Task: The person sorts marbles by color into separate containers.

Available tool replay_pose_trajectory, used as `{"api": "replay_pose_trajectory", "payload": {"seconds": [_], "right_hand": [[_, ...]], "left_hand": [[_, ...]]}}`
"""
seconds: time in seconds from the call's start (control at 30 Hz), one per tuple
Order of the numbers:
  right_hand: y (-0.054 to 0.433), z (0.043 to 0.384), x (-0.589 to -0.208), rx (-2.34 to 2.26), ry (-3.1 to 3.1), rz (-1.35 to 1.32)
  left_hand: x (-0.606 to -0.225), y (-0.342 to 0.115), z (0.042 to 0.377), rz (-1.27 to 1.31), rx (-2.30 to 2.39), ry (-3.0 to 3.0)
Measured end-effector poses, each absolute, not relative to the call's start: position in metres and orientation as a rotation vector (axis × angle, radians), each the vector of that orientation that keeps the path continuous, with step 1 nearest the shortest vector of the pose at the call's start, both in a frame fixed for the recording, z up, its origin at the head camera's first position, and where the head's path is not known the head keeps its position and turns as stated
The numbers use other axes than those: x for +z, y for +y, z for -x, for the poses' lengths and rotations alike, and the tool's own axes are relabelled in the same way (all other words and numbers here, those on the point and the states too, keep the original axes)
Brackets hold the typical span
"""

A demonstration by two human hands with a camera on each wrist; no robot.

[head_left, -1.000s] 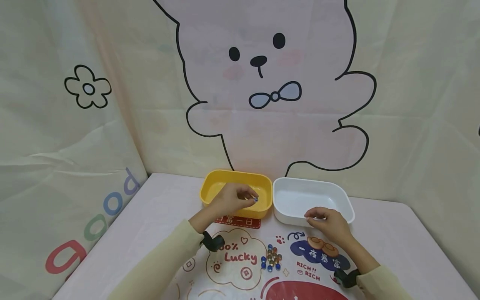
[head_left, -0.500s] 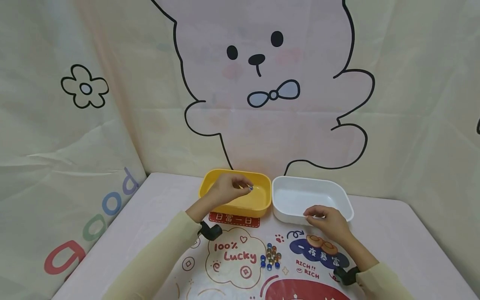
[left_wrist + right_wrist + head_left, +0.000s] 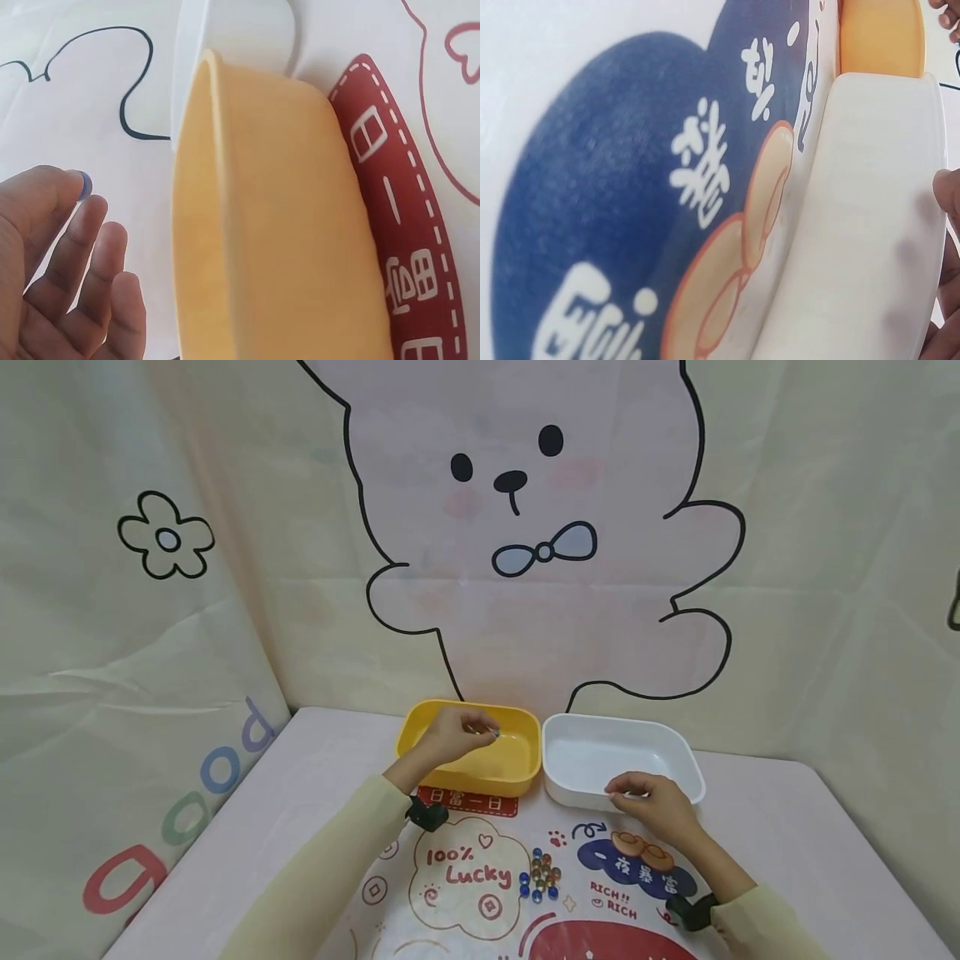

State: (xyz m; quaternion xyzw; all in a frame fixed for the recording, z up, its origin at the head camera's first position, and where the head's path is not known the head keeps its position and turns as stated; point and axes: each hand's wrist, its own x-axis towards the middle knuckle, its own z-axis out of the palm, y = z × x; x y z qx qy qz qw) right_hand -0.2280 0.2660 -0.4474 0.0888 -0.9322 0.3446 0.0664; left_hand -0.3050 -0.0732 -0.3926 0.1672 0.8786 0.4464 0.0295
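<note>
A blue marble (image 3: 85,185) sits between the thumb and forefinger of my left hand (image 3: 453,737), which hangs over the yellow plastic box (image 3: 517,767). In the left wrist view this hand (image 3: 64,262) is beside the box's rim, its other fingers loosely bent. My right hand (image 3: 660,807) is at the front rim of the white plastic box (image 3: 600,743), thumb and forefinger tips close together. The right wrist view shows only part of that hand (image 3: 946,262) past the rim; I cannot tell whether it holds anything. Several blue and amber marbles (image 3: 540,877) lie clustered on the table.
The two boxes stand side by side at the back of the table (image 3: 780,827). A printed mat with a red strip (image 3: 480,802) and a blue cloud print (image 3: 637,870) lies before them. A fabric backdrop (image 3: 825,610) with a bear drawing rises behind.
My left hand has moved slightly back and left over the yellow box, still pinching the blue marble. The right hand stays nearly in place at the white box's rim.
</note>
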Motion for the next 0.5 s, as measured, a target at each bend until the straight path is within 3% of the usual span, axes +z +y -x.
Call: {"api": "replay_pose_trajectory", "payload": {"seconds": [0.5], "right_hand": [[0.266, 0.229, -0.449, 1.038, -2.806, -0.256]], "left_hand": [[-0.423, -0.080, 0.325, -0.419, 1.356, 2.709]]}}
